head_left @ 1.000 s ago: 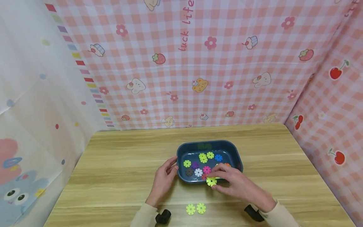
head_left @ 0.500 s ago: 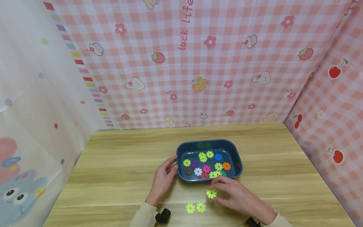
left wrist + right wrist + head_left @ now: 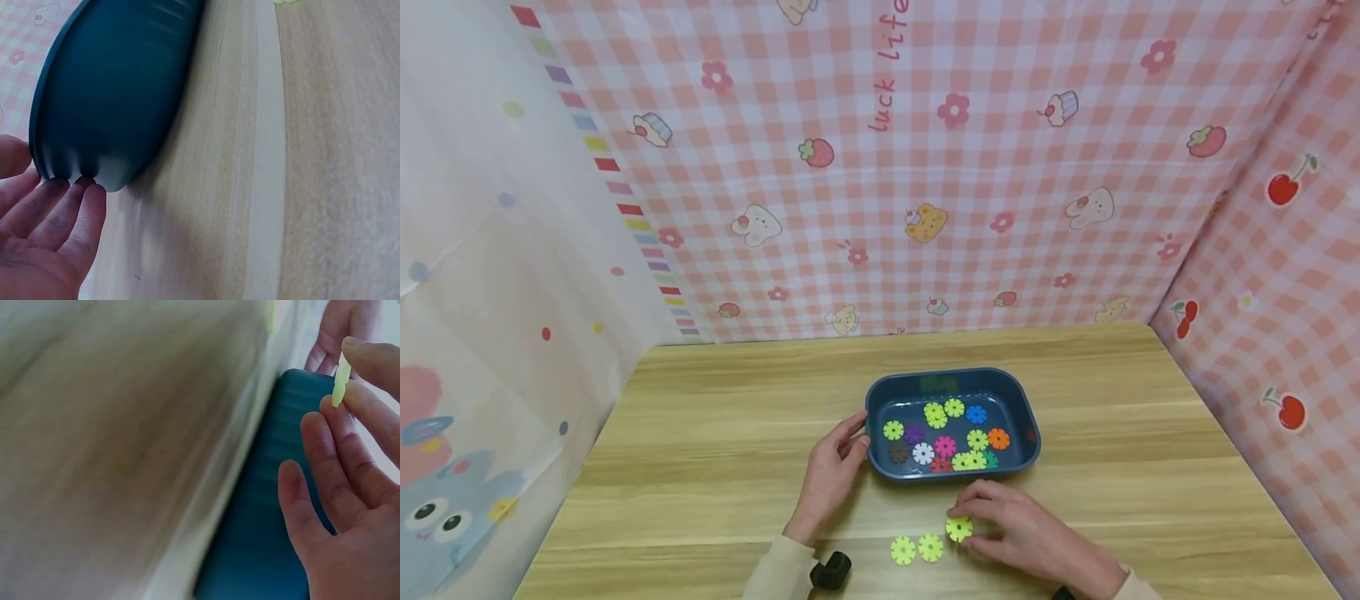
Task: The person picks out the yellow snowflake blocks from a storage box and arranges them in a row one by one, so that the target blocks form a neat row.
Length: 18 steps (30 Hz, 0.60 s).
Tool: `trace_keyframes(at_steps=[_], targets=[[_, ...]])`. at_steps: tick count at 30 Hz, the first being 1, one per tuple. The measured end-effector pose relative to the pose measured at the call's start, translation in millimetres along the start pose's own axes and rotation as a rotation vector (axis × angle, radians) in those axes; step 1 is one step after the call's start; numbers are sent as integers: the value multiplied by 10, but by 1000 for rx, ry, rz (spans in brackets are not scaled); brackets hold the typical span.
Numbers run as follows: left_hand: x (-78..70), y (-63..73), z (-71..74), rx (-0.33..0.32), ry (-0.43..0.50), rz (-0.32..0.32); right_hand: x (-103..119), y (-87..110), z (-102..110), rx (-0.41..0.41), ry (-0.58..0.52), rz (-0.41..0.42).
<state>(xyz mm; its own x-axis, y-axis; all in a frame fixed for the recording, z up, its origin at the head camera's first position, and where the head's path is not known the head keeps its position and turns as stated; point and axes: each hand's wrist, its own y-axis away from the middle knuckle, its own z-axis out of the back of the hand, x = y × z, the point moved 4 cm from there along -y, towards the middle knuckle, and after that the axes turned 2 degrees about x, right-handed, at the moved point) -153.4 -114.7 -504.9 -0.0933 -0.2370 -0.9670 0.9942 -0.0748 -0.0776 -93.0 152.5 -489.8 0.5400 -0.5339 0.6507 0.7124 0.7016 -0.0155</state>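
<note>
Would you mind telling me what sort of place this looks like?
Probably a screened-off indoor corner, perhaps for play or filming: pink checked cloth hangs behind a wooden table, which bears a blue tray of colourful discs.

the right hand [image 3: 1026, 527] pinches a yellow-green disc [image 3: 959, 534] near two matching discs [image 3: 925, 551] on the table [image 3: 722, 442]; the left hand [image 3: 831, 471] touches the tray [image 3: 992, 383] containing multicoloured discs [image 3: 997, 445].

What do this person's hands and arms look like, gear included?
The left hand and right hand are gloveless. The left sleeve and right sleeve are cream. A black blocky piece sits beside the left sleeve; a black sliver shows beside the right.
</note>
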Motion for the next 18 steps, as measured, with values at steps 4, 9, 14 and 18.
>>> trace_keyframes(at_steps=[4,9,14,18], targets=[[-2,3,-3,-4,6,3,-35,1,-41,17,10,1],[12,-5,-4,0,-18,6,-53,-1,-69,37,27,7],[20,-20,-5,1,-29,13,-57,-2,-74,42,58,28],[24,-16,-2,3,-31,23,-67,-9,-95,56,75,33]])
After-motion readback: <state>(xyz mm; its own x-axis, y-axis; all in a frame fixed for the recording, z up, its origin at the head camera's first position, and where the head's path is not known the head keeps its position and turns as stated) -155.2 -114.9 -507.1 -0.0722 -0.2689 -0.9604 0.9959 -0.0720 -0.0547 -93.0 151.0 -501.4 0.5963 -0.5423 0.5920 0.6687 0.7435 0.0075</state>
